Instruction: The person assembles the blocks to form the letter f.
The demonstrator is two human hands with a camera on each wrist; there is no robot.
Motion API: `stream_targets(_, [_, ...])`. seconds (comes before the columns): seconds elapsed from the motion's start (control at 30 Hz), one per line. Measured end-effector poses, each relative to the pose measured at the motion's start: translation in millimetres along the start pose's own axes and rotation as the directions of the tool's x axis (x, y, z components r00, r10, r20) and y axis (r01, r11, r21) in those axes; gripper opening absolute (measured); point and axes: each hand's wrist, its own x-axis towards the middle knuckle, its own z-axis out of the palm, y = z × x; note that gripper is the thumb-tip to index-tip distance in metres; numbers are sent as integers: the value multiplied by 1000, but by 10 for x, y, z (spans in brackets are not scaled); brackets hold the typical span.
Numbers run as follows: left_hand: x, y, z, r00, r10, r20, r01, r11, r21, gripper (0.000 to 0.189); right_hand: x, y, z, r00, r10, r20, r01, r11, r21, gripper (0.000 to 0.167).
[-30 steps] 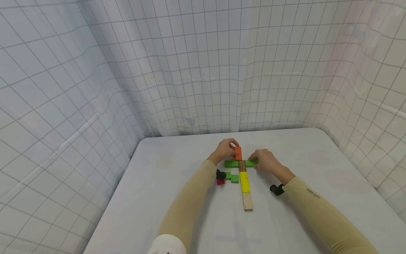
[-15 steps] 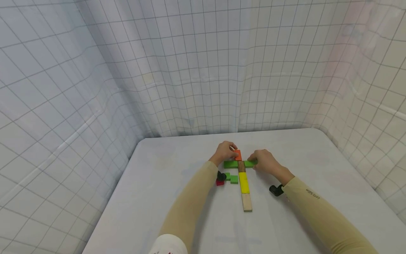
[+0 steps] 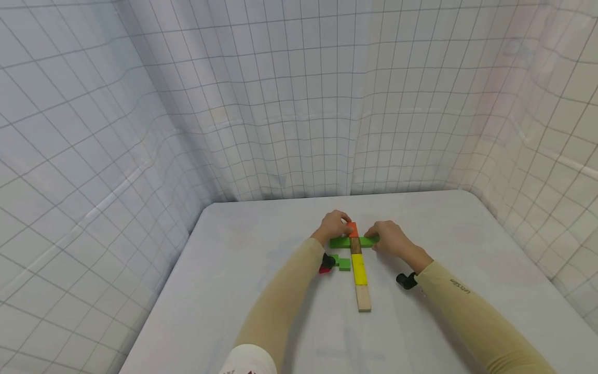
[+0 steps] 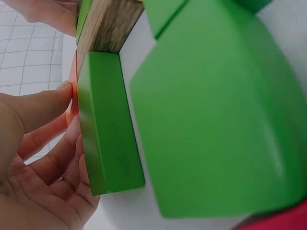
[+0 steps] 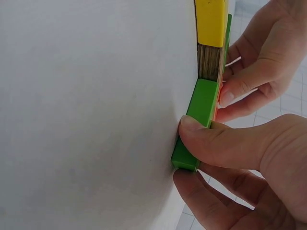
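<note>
My left hand (image 3: 333, 225) pinches an orange block (image 3: 352, 228) at the far end of a brown wood-grain block (image 3: 356, 245). Toward me from the brown block lie a yellow block (image 3: 359, 269) and a pale wood block (image 3: 363, 298), all in one line. Two green blocks stick out sideways from the brown one, forming a cross. Thumb and fingers of my right hand (image 5: 240, 158) grip the right green block (image 5: 204, 98). The left green block (image 4: 112, 124) lies beside my left fingers. In the left wrist view the orange block is mostly hidden behind it.
Small green blocks (image 3: 344, 264) and a partly covered red block (image 3: 324, 270) lie left of the yellow block, by the left wrist camera (image 3: 329, 261). A white table (image 3: 224, 270) carries everything. Gridded white curtains (image 3: 299, 130) hang behind and at both sides.
The orange block, held in my left hand, has come slightly toward me and right, up to the brown block's far end. My right hand has stayed on the green block.
</note>
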Motion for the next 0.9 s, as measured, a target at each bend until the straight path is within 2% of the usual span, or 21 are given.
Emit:
stream_targets(0.23, [38,-5,10,999,39,19,-40,999,36,31,-6,0,5,1000,2,-1,-2,1000,-4,34])
stream_targets(0.63, [39,-1,4,998,52,31,-54,997,56,33,1,8,2,1000,9,6,-9,1000,-7,35])
stream_targets(0.9, [-3,-7,-20,998,38,51,-39,999,6,37,23,11,2,1000,15,8,-15,1000,-8,35])
